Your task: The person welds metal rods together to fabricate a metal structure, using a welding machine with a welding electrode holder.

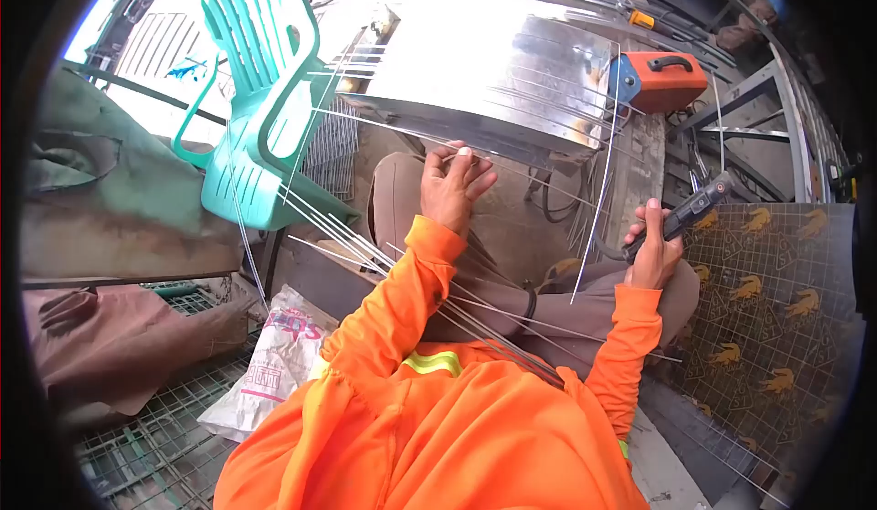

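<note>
My left hand (457,181) is raised in front of a shiny sheet-metal surface (493,62), thumb and finger pinched on a thin metal rod (384,127). That rod runs slantwise past the metal's front edge. On the right, my right hand (656,247) is wrapped around a black welding electrode holder (699,207). A thin rod (720,126) stands up from the holder's head, apart from the sheet metal. Several more loose rods (343,233) lie across my lap, under my left forearm.
A green plastic chair (251,158) stands at the left. An orange machine with a black handle (667,80) sits right of the sheet metal. A patterned dark sheet (767,327) lies at the right, a white sack (274,364) at lower left, and a metal frame (776,99) stands upper right.
</note>
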Tool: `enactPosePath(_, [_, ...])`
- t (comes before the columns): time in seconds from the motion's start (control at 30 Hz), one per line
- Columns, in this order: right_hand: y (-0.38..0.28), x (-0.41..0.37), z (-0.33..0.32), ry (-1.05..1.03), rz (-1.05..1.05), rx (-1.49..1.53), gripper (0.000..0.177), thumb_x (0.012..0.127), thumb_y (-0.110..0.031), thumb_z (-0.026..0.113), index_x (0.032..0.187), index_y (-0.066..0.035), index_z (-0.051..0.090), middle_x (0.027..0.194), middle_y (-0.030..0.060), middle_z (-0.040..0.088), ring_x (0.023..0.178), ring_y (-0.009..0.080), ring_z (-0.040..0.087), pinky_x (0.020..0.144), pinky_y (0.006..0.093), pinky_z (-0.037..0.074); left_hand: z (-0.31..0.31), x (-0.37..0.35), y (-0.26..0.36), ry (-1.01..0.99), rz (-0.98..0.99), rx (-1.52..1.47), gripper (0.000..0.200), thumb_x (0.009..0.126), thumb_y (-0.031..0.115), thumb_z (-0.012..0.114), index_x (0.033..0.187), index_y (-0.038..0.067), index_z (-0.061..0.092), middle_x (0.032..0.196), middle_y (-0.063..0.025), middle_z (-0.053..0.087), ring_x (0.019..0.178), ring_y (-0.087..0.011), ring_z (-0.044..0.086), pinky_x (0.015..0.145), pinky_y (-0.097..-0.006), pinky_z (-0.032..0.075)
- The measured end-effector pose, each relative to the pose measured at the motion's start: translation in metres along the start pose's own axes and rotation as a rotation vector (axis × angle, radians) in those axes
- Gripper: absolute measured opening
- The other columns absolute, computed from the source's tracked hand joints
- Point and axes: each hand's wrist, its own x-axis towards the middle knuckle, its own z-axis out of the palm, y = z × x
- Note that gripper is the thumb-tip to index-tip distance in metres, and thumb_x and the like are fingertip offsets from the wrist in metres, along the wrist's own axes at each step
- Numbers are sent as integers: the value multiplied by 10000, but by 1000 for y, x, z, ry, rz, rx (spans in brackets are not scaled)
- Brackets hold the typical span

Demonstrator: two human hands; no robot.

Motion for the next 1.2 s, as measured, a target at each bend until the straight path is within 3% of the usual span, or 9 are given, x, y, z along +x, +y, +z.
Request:
enactPosePath(0.2, [-4,-4,9,92,57,104,372,905,-352,676,1042,-27,558,796,35,580,617,86,515,485,242,431,7,6,-2,6,-44,-7,237,954,131,577,1149,63,460,986,-71,558,945,-218,630,802,-357,583])
enactPosePath(0.63, [-4,-3,9,97,78,124,349,920,-340,654,1054,-38,542,800,35,553,620,98,509,503,249,434,14,39,17,16,18,-20,261,942,142,603,1132,17,475,1041,-91,543,947,-234,641,782,-345,595])
enactPosePath(0.73, [-4,-4,8,91,80,118,350,918,-339,659,1069,-50,533,795,34,553,603,98,508,499,249,433,14,44,16,53,48,41,255,942,153,605,1106,1,483,1011,-95,572,886,-204,654,716,-310,609])
enactPosePath(0.83, [-4,-4,9,81,78,121,346,919,-336,658,1066,-48,532,796,33,552,605,98,510,497,245,430,12,43,18,53,13,4,268,930,138,618,1121,-2,493,1021,-101,563,937,-239,646,779,-343,596])
enactPosePath(1.2, [-2,-3,10,70,78,97,338,926,-324,651,1052,-31,537,793,29,555,603,92,507,486,239,429,11,47,20,85,52,36,320,904,130,653,1112,-13,457,989,-113,578,909,-238,659,739,-330,601])
